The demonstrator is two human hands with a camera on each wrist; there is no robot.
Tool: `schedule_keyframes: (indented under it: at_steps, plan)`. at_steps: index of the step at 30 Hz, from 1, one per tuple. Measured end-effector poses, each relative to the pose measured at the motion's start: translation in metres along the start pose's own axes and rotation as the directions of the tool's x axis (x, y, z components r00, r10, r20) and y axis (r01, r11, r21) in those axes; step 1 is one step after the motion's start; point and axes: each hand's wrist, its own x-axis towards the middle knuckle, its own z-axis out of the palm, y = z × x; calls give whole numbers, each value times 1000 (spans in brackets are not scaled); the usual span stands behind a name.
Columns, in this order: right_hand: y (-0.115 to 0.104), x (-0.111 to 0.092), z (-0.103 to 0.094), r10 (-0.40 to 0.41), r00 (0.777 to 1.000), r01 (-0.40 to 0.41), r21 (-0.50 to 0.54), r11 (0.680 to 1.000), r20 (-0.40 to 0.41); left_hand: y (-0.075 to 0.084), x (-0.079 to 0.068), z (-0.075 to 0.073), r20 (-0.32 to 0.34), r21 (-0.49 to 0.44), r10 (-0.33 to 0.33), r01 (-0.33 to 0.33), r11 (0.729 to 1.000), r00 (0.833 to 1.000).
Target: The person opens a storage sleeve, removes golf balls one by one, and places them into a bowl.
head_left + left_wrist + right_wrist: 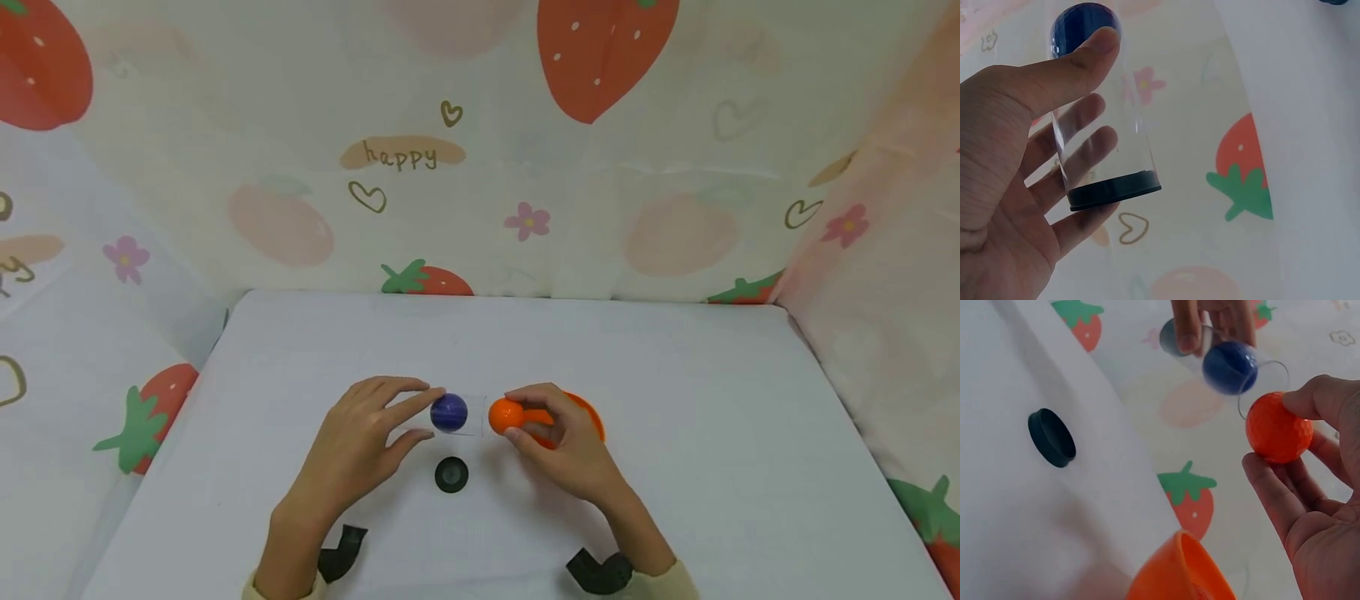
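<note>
My left hand (pixel 363 433) grips a clear tube (pixel 1100 147) lying sideways, fingers and thumb around its wall. Inside the tube a blue ball (pixel 449 412) sits partway along. A dark cap (pixel 1115 191) closes the tube's left end. The right end is open. Between thumb and fingers, my right hand (pixel 566 440) pinches an orange ball (pixel 1279 428) right at the tube's open rim. Below the tube, a loose dark round cap (pixel 452 475) rests on the table.
An orange cup (pixel 592 412) stands behind my right hand, partly hidden by it; something orange shows inside. Dark curved pieces (pixel 342 553) show beside both wrists. The white table (pixel 712 417) is bordered by strawberry-print cloth (pixel 585 233) at the back and sides.
</note>
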Motion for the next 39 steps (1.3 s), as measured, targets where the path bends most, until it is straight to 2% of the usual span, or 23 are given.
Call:
schedule_keyframes:
  at_steps: [4,11,17,26,31,35,39]
  plan:
    - [0,-2,-12,-25,999,25,-10,1000,-22,1,2,1,6,-18,-8,8,1000,1000]
    - [-5,-4,-27,7,998,-11,-55,998,-68,2,5,4,12,-41,-6,7,999,1000]
    - [-6,-7,-35,-9,997,6,-43,999,-76,2,2,7,15,-65,-5,5,998,1000]
    - [-3,-10,-55,-53,995,45,-95,995,-90,-1,3,4,-40,-100,8,-12,995,999]
    - [2,-17,-66,-43,995,22,-222,975,-94,-1,6,7,-33,-138,14,-18,990,999]
    - [3,-16,-72,-57,995,27,-340,940,-76,-2,5,6,-4,-154,-16,16,988,1000]
    - [0,-17,-74,-24,999,3,-397,918,-48,-4,2,5,4,-155,-40,40,987,999]
